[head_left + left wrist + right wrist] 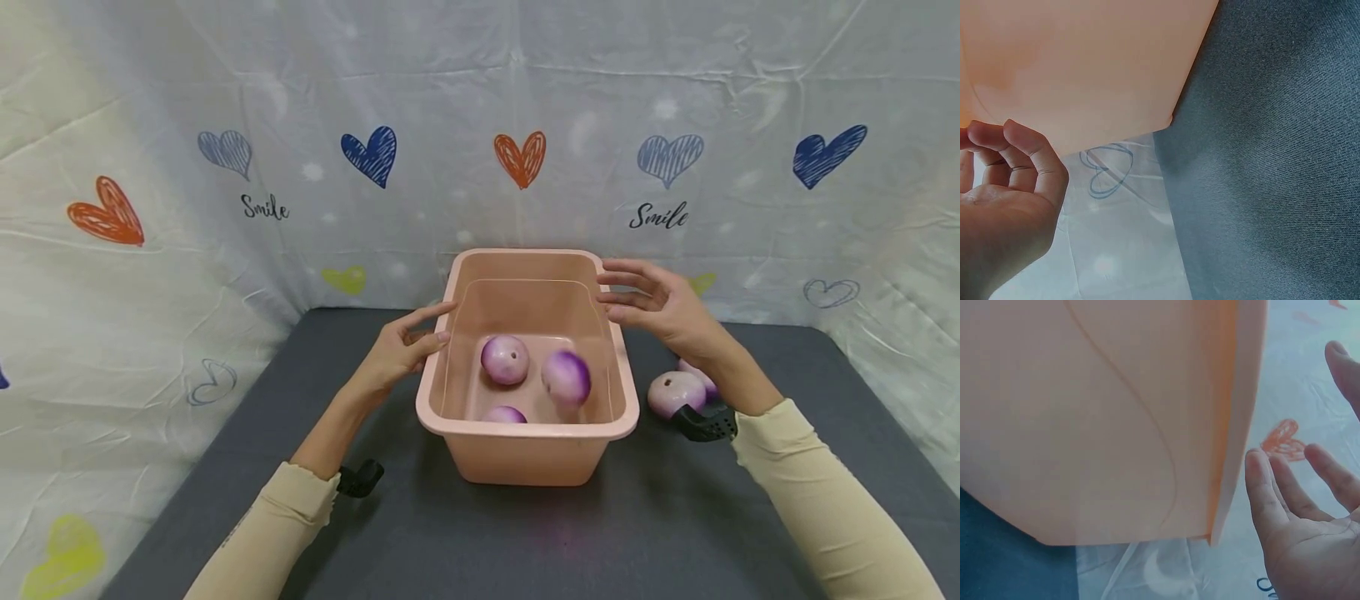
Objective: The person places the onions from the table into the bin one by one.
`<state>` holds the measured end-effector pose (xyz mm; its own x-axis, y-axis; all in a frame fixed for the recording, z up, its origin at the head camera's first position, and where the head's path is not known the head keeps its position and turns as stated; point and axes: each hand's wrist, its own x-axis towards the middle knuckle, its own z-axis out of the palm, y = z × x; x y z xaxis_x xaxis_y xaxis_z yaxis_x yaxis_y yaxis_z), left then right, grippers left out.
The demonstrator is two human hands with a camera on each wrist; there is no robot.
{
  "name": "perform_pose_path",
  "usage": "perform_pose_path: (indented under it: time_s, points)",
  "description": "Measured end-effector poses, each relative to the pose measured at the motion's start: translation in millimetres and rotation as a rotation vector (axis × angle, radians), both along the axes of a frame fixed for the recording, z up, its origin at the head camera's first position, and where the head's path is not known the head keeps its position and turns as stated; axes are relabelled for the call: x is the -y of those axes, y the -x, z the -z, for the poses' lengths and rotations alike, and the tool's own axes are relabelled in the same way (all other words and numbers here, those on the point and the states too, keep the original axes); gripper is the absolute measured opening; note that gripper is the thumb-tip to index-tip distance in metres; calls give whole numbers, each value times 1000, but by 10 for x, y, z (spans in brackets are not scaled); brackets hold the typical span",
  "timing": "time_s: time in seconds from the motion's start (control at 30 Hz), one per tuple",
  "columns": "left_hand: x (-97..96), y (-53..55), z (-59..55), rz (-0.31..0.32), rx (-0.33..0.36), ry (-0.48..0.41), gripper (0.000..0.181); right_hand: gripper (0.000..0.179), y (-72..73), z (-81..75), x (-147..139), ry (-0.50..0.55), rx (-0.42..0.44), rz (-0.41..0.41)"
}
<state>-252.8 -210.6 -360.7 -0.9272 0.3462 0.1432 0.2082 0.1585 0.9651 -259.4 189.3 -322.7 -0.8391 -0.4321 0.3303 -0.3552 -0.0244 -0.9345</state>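
Observation:
A peach-pink plastic basin [532, 457] stands on the dark table. Inside it are purple-and-white onions: one at the left [505, 360], another partly hidden by the near wall [504, 414], and a motion-blurred onion [566, 379] at the right. My left hand [397, 350] holds the basin's left rim, thumb on the rim and other fingers bent against the outer side. At the right rim, my right hand [660, 308] hovers with spread, relaxed fingers and nothing in its grasp; its fingertips come right up to the edge, as the right wrist view also shows [1310, 519].
On the table right of the basin, an onion [675, 393] lies beside another onion [697, 377], partly hidden by the right wrist. Behind the table hangs a white curtain [450, 83] printed with hearts. Black wrist straps [362, 479] show on both arms.

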Motion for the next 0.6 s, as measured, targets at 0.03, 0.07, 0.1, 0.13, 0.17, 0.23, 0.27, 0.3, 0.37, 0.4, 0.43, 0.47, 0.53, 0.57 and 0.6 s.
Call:
perform_pose_path:
  time_s: [0.03, 0.07, 0.1, 0.13, 0.17, 0.23, 0.27, 0.3, 0.37, 0.4, 0.43, 0.47, 0.53, 0.57, 0.6]
  points:
    - [1, -1, 2, -2, -2, 1, 52, 57, -6, 5, -15, -2, 0, 5]
    - [0, 0, 6, -4, -2, 5, 52, 55, -10, 14, -34, -2, 0, 12]
    - [0, -2, 6, -4, -4, 6, 52, 53, -17, 23, -54, -7, -1, 23]
    - [-3, -2, 7, -4, -2, 6, 52, 52, -23, 33, -77, -7, 2, 30]
    - [-6, -1, 8, -3, -1, 5, 52, 51, -30, 41, -105, -7, 5, 35]
    - [-12, 0, 10, -4, 5, 1, 52, 49, -40, 60, -163, -21, 3, 57]
    - [-15, 0, 10, -4, 7, 0, 52, 47, -41, 72, -194, -28, 1, 73]
    - [-17, 0, 9, -5, 8, 0, 52, 46, -45, 82, -225, -42, -4, 90]
    - [-19, -2, 4, -13, 12, -1, 53, 43, -49, 102, -287, -67, -16, 122]
    - [-19, -2, 1, -18, 12, 0, 53, 42, -52, 115, -318, -81, -22, 139]
    - [-19, -2, 0, -20, 13, 3, 53, 41, -57, 130, -351, -87, -23, 152]
    - [-18, -4, -2, -23, 14, 7, 53, 41, -64, 144, -381, -92, -23, 164]
    - [-16, -3, -3, -25, 16, 12, 53, 39, -78, 175, -441, -101, -19, 184]
    - [-15, -3, -2, -24, 17, 13, 53, 39, -86, 189, -469, -98, -13, 191]
    - [-15, -3, -1, -22, 16, 15, 53, 38, -92, 206, -499, -98, -9, 198]
